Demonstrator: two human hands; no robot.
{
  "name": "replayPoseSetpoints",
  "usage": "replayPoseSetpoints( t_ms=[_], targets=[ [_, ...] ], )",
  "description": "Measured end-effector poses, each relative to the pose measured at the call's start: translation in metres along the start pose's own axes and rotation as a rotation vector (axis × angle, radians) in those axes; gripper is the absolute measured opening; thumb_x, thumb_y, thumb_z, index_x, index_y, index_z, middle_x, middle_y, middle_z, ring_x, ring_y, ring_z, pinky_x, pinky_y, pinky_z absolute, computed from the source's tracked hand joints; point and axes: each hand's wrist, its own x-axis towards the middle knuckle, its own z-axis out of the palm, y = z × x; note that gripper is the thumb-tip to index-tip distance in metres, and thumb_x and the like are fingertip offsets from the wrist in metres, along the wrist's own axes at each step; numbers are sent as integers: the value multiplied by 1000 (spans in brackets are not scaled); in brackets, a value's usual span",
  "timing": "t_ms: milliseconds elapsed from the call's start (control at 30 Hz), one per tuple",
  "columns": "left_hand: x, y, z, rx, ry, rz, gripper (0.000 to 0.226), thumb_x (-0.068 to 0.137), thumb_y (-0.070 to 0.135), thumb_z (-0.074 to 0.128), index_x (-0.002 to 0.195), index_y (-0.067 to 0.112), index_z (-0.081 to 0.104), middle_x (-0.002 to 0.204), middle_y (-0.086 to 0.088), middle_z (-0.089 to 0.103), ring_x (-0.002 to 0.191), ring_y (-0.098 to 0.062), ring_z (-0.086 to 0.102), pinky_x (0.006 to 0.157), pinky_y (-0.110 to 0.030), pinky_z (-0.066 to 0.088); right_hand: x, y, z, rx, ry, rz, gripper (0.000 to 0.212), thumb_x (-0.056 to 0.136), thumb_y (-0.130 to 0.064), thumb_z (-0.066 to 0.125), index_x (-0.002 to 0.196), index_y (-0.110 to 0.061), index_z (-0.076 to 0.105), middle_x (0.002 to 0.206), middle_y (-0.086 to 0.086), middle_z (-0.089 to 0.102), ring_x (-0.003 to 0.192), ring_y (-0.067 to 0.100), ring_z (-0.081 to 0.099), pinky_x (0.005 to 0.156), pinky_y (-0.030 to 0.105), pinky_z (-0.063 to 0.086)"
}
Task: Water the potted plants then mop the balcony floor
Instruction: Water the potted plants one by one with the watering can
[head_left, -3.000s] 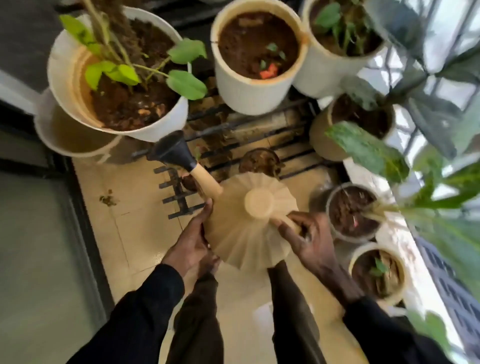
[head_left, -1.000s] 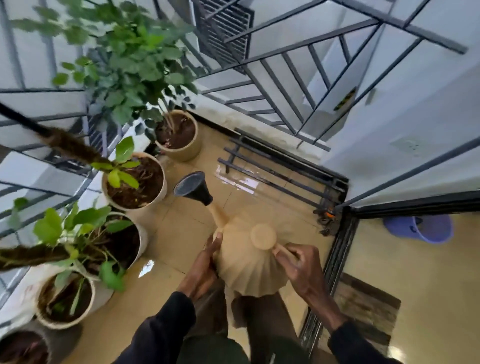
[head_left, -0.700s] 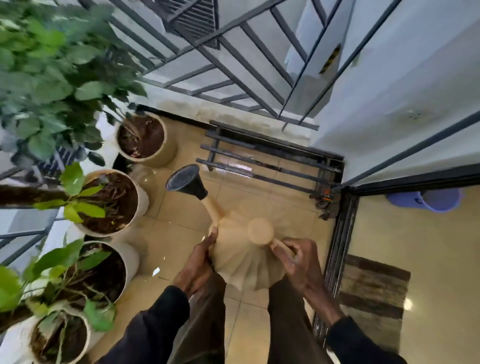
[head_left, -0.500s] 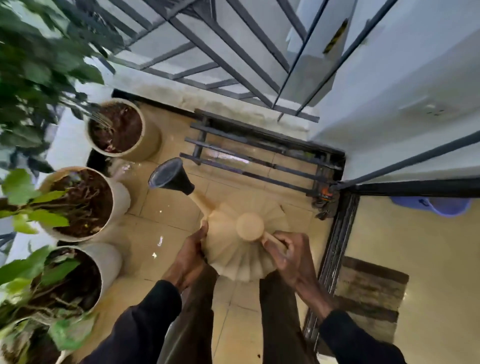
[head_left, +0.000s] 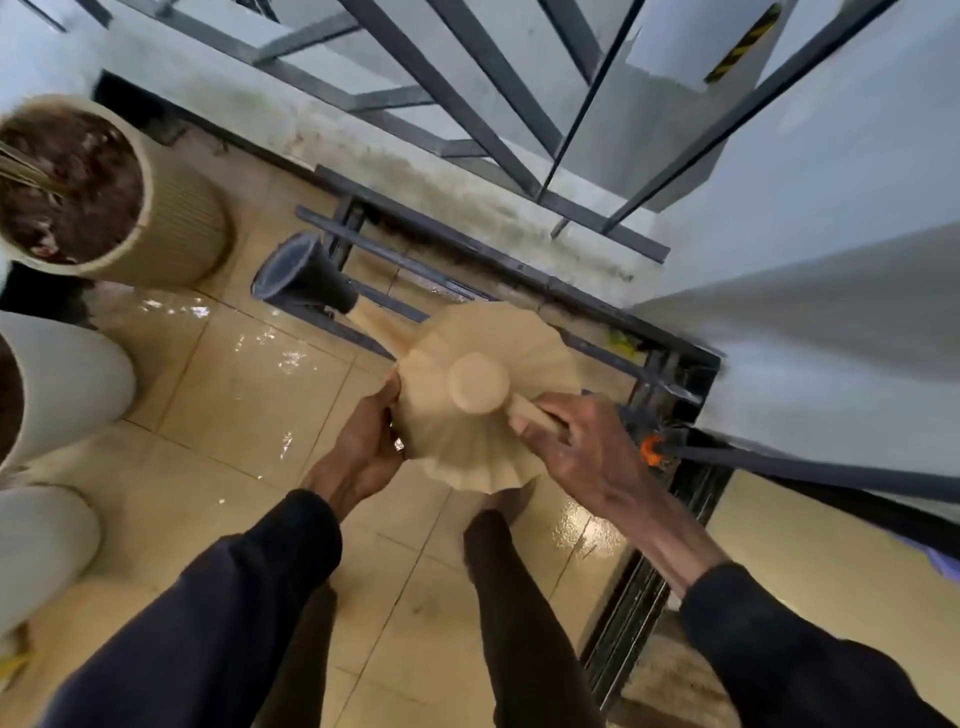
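As the right grip clamps round the handle of the watering can, the left grip cups its pleated side, fingers tucked beneath. The can hangs above the wet tiled floor, its black rose aimed towards the ribbed pot of soil far left, with white pots nearer.

The watering can is hanging between the left hand and right hand; pots are standing at left, and a rack is lying on the floor behind.
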Motion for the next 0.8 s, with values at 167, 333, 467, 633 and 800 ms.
replayPoseSetpoints(
  t_ms=[167, 333, 467, 633, 800],
  targets=[
    [59, 17, 31, -23, 7, 24, 41, 103, 45, 51, 140, 27, 57, 137, -1, 61, 125, -27, 55, 104, -53, 50, 55, 32, -27, -115, -84, -24, 25, 107, -31, 61, 116, -11, 73, 95, -7, 71, 86, 6, 67, 74, 33, 57],
    [97, 27, 44, -45, -23, 29, 45, 106, 43, 46, 146, 23, 51, 143, -1, 56, 131, -25, 50, 115, -51, 39, 89, 59, -29, -230, 4, -78, 13, 104, -20, 68, 95, -10, 69, 76, -20, 52, 67, -9, 52, 62, 12, 34],
    [116, 31, 47, 11, -28, 82, 48, 107, 43, 42, 149, 18, 47, 150, -5, 52, 136, -28, 47, 118, -50, 36, 100, 76, -23, -196, 18, -55, 25, 104, -24, 66, 116, -4, 75, 100, 1, 75, 92, 15, 68, 78, 36, 58],
    [102, 34, 49, 108, 4, 170, 42, 110, 32, 38, 146, 11, 50, 144, -15, 44, 104, -18, 50, 98, -35, 41, 85, 71, -8, -127, 11, 10, 43, 101, -38, 60, 134, -11, 69, 122, 6, 77, 115, 18, 72, 97, 45, 63],
    [63, 33, 45, 164, 57, 182, 31, 104, 23, 48, 128, 18, 67, 127, -1, 64, 114, -21, 54, 99, -34, 44, 73, 54, -5, -214, 101, 131, 33, 98, -25, 74, 128, -11, 72, 119, 7, 76, 110, 21, 72, 92, 47, 64]
  ],
)
